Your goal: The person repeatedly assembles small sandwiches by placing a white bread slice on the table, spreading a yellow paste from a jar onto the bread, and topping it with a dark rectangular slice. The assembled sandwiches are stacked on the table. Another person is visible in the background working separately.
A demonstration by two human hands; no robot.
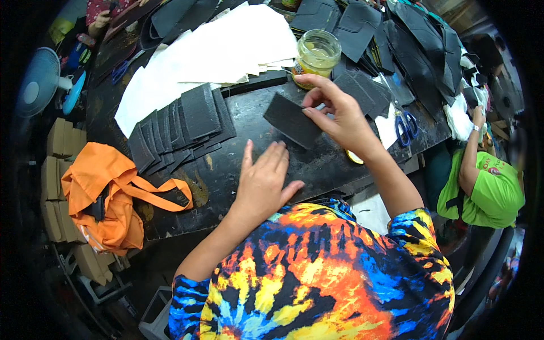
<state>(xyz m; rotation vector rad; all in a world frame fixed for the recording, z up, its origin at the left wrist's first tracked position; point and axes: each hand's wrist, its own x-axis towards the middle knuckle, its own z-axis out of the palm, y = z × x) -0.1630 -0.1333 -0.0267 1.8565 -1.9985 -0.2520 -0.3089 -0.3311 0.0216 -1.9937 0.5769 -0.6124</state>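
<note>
My right hand [341, 113] pinches a thin black rectangular piece [289, 120] by its upper right edge, between thumb and fingers. The piece is tilted over the dark table [221, 181]; whether its lower edge touches the top I cannot tell. Palm down, my left hand [262, 180] rests near the table's front edge with its fingers outstretched and nothing in it. To its left lies a fanned, overlapping row of similar black pieces [199, 116]. A glass jar [317, 54] with yellowish contents stands just beyond my right hand. More black pieces [362, 90] lie to the right of that hand.
White sheets [209, 45] spread across the back. Blue-handled scissors [406, 128] lie at the right, below large black panels [422, 42]. An orange cloth bag [110, 198] sits at the left corner, near a fan [38, 82]. A person in green [490, 187] is at the right.
</note>
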